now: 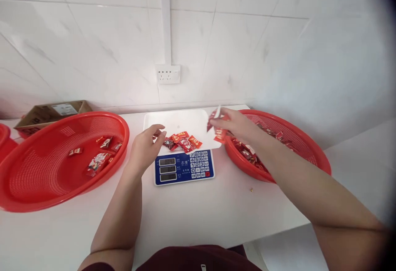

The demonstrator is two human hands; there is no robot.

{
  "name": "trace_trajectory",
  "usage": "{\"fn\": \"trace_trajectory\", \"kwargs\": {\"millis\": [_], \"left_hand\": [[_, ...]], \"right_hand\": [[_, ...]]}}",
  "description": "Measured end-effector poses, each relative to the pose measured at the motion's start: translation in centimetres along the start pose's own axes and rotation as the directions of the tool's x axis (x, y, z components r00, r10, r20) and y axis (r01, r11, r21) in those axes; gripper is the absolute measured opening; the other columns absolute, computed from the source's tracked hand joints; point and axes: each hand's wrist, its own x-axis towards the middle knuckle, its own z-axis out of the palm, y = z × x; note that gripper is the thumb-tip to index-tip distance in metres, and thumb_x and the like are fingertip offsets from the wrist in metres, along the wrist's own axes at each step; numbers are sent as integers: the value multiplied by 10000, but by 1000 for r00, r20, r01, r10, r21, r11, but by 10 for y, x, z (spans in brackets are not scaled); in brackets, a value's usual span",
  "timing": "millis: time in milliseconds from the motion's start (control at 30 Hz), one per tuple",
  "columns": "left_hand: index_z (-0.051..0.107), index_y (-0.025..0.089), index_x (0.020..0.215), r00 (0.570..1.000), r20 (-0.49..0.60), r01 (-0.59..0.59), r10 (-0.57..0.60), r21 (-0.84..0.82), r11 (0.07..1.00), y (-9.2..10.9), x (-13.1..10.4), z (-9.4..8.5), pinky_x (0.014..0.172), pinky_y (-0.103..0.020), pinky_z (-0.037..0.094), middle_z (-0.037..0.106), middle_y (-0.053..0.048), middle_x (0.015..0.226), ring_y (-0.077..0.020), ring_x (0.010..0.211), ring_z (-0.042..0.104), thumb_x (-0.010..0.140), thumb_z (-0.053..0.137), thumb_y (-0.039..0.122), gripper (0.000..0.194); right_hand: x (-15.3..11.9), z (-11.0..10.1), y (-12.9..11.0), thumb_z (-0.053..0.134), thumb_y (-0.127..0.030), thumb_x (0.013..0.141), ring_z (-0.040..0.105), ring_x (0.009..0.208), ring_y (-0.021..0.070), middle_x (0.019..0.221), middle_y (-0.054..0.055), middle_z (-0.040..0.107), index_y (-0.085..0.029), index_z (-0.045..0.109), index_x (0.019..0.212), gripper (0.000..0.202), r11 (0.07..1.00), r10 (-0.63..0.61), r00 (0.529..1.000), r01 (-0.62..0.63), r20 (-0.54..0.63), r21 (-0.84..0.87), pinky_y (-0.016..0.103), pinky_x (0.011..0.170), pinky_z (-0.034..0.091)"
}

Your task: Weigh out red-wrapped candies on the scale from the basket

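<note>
Several small wrapped candies (183,141), mostly red with some dark brown, lie in a heap on the white pan (173,119) of a digital scale (184,168). Beside the heap, at the pan's left edge, my left hand (147,145) hovers with fingers curled and apart, nothing between them. Over the pan's right edge my right hand (233,123) grips several wrapped candies (220,133), red and dark, slightly blurred. Below that hand stands a red plastic basket (318,159) with many more wrapped candies, partly hidden by my right forearm.
At the left, another red basket (31,194) holds a few wrapped packets (98,161). Behind it is an open cardboard box (46,114), and part of another red basket (4,135) shows. A tiny scrap (251,189) lies on the white table (185,217). The tiled wall carries a socket (168,74).
</note>
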Motion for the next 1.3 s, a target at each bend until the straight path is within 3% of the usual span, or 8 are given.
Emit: {"fn": "trace_trajectory", "kwargs": {"millis": [133, 233, 367, 500, 700, 900, 1067, 1300], "left_hand": [[615, 232, 1086, 999, 42, 6, -6, 3, 1000, -3, -1, -4, 693, -283, 474, 693, -47, 936, -185, 809, 640, 858, 461, 429, 338], [605, 238, 1113, 997, 83, 6, -6, 2, 1000, -6, 0, -3, 746, -302, 482, 691, -42, 932, -187, 823, 638, 861, 464, 434, 349], [582, 246, 1158, 992, 127, 10, -11, 13, 1000, -10, 3, 1, 793, -331, 488, 680, -46, 990, -199, 868, 637, 874, 456, 433, 363], [542, 245, 1226, 980, 190, -72, 59, 58, 996, -11, 4, 9, 899, -394, 468, 611, -88, 1198, -260, 1143, 544, 881, 450, 479, 427], [248, 259, 1452, 921, 335, -238, 199, 77, 968, 5, -1, 38, 1126, -496, 237, 259, -106, 1531, -311, 1436, 119, 790, 534, 617, 805], [92, 192, 1497, 889, 436, -267, 140, 243, 933, 14, 17, 65, 1146, -512, 139, 175, -128, 1557, -302, 1442, 70, 845, 443, 609, 850], [227, 208, 1471, 886, 458, -272, 75, 382, 883, 11, 33, 70, 1137, -524, 141, 181, -120, 1557, -302, 1441, 82, 888, 385, 571, 705], [361, 218, 1418, 854, 489, -386, 178, 365, 847, 17, 32, 79, 1139, -538, 125, 286, -118, 1520, -315, 1428, 143, 855, 444, 592, 681]], "right_hand": [[33, 41, 6, 639, -400, 804, 437, 487, 78, 636, -3, 568, -165, 603, 1019, 320, 971, 130, 969, -167, 212, 171, 204, 437, 317], [37, 44, 19, 657, -389, 798, 320, 411, 69, 517, -58, 464, -169, 564, 1188, 457, 951, 251, 949, -278, 189, 132, 213, 397, 224], [6, 26, 33, 673, -409, 771, 399, 456, 82, 566, -38, 515, -195, 539, 1249, 541, 926, 263, 956, -287, 126, 246, 207, 418, 264], [-42, 19, 53, 718, -495, 700, 500, 540, 104, 643, -20, 565, -224, 581, 1160, 551, 857, 261, 956, -294, 135, 423, 211, 483, 371], [-95, 45, 101, 700, -604, 680, 418, 451, 78, 608, -22, 552, -207, 579, 1067, 568, 734, 227, 943, -329, 242, 594, 204, 429, 308], [-107, 61, 118, 719, -578, 681, 382, 436, 54, 614, -26, 549, -194, 570, 1048, 552, 689, 167, 915, -375, 367, 620, 186, 412, 226], [-105, 60, 124, 695, -576, 715, 370, 425, 42, 617, -16, 570, -170, 551, 1075, 561, 669, 131, 924, -350, 360, 656, 181, 405, 212], [-105, 67, 136, 719, -539, 709, 372, 429, 39, 617, -25, 576, -168, 550, 1083, 554, 627, 138, 907, -390, 397, 674, 179, 407, 216]]}}
